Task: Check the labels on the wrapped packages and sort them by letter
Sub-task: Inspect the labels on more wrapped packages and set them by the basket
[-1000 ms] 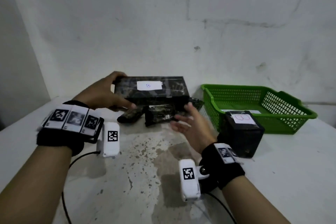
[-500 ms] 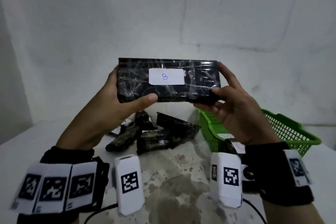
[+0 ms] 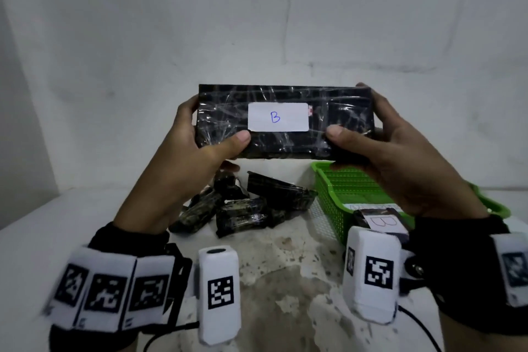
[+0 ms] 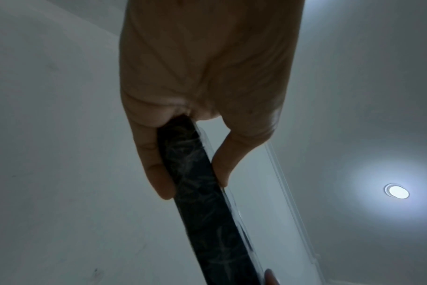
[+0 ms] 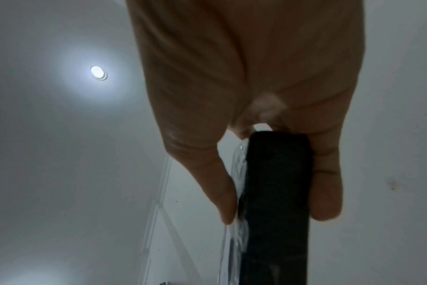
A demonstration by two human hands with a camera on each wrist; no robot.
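I hold a long black wrapped package (image 3: 285,121) up in front of me, its white label (image 3: 278,117) reading "B" facing me. My left hand (image 3: 200,148) grips its left end, thumb on the front, fingers behind. At the right end my right hand (image 3: 380,148) grips the same way. The left wrist view shows the package's edge (image 4: 197,183) pinched between thumb and fingers (image 4: 159,173) of my left hand (image 4: 190,181). The right wrist view shows its end (image 5: 276,183) clamped in my right hand (image 5: 278,208).
Several small black wrapped packages (image 3: 243,206) lie in a heap on the stained white table (image 3: 285,280) below. A green basket (image 3: 343,194) stands to the right, and a black box with a "B" label (image 3: 383,221) sits in front of it. A wall is close behind.
A second ago only my left hand touched the package on the table. Both hands have lifted it off the heap, turned its label toward me and brought it closer.
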